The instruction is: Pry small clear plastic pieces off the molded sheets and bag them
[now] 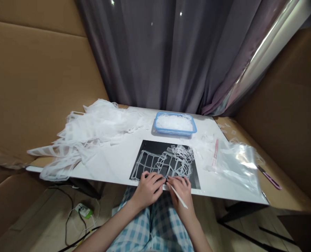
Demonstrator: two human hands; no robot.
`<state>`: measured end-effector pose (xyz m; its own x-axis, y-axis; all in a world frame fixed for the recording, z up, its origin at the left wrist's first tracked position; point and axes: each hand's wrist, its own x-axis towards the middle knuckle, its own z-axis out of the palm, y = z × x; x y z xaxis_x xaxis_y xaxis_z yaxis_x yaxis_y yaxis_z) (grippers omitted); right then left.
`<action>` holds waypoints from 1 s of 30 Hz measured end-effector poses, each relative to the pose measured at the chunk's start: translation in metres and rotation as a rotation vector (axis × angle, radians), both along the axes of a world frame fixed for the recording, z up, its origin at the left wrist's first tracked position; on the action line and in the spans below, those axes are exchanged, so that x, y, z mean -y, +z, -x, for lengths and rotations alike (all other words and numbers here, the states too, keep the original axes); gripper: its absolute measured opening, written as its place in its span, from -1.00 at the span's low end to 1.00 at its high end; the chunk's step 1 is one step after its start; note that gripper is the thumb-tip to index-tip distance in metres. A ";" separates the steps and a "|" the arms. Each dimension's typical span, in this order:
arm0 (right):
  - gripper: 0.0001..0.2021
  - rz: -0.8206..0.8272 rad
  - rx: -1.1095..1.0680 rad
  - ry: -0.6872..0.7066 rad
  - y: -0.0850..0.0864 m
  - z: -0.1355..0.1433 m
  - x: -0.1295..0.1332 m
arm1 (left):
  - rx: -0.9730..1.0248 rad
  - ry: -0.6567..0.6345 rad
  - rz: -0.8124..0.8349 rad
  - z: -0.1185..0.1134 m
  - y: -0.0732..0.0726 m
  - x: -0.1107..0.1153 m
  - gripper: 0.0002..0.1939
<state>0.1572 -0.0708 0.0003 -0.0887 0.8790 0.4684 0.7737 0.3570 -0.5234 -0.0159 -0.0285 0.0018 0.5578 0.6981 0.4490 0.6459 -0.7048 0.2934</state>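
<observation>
A black mat [142,146] lies at the table's front edge, with a translucent white plastic lattice [146,161] of joined frames spread across it. My left hand [150,186] is at the lattice's near edge, its fingers bent and pressed onto the lattice there. Close beside it, my right hand [181,191] has curled fingers and grips a slim white stick-like tool [180,198], whose back end sticks out towards me. The tool's tip is hidden under the fingers. Loose small white frames [183,154] are heaped on the mat's far right part.
A blue tray [175,132] full of small white pieces stands behind the mat. White lattice sheets [97,122] pile up on the left. To the right lie a clear plastic bag [239,164], a red-and-clear strip [215,152] and a pink-handled cutter [272,180]. Cardboard walls [40,77] flank the table.
</observation>
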 end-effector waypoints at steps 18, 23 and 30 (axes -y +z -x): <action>-0.84 -0.025 0.048 -0.092 -0.002 0.007 0.003 | -0.143 -0.010 -0.031 0.001 -0.001 -0.006 -0.73; -0.76 -0.160 0.136 -0.108 -0.007 0.010 0.001 | -0.103 0.010 -0.089 0.000 -0.006 -0.007 -0.76; -0.71 -0.149 0.199 -0.173 -0.006 0.007 -0.003 | -0.053 -0.029 -0.095 0.001 -0.008 -0.008 -0.75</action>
<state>0.1499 -0.0682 -0.0062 -0.0464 0.8119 0.5819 0.9117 0.2725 -0.3075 -0.0172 -0.0206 -0.0061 0.6019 0.6367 0.4820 0.6375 -0.7466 0.1902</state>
